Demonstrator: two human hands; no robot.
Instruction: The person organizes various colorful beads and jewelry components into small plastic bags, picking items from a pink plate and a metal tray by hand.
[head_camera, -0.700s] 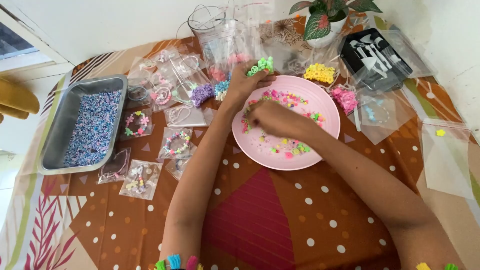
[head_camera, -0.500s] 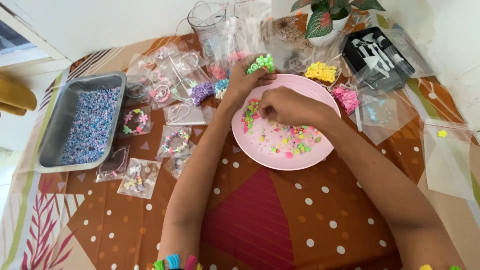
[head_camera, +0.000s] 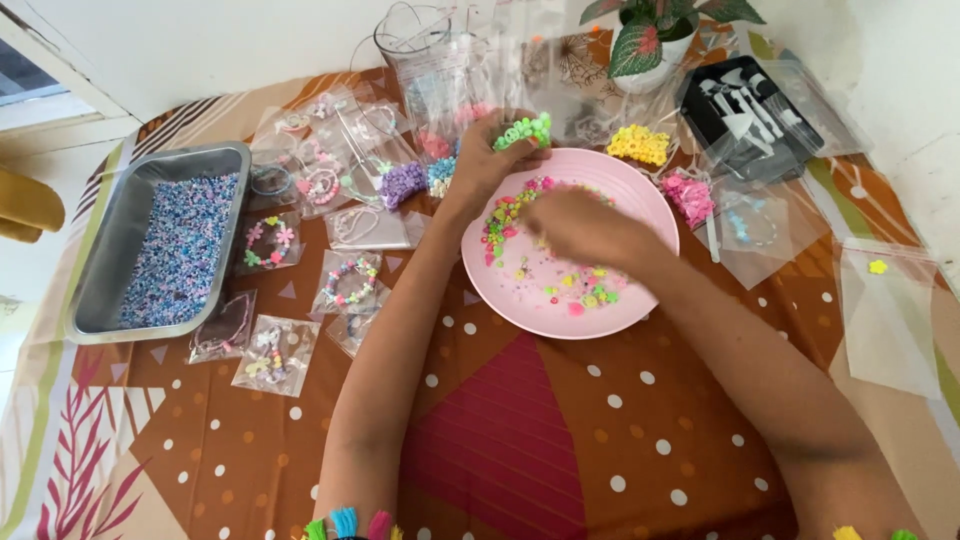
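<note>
— Since the earlier frames, the right hand (head_camera: 580, 225) has slid across the pink plate (head_camera: 640, 300) toward its far middle, and the loose beads (head_camera: 590, 292) now lie more in a band on the near and left part of the plate than scattered all over it.

— And the other hand?

— Hardly shifted. The left hand (head_camera: 485, 160) rests at the far-left rim of the plate, fingers closed around a cluster of green beads (head_camera: 523, 130) that sticks out above the fingertips.

— Is the right hand holding anything?

— It's blurred with motion, palm down over the beads; I cannot tell whether it pinches one or just sweeps them.

— So what does the change amount to?

— My judgement: sorting is under way, colours being pushed together on the plate, with green gathered in the left hand.

— What's around?

— Yellow beads (head_camera: 640, 145) and pink beads (head_camera: 688, 192) lie just beyond the plate's far-right rim, purple beads (head_camera: 403, 183) to its left, small clear bags (head_camera: 350, 285) of bracelets farther left, then a grey tray (head_camera: 125, 215) of tiny beads.
</note>
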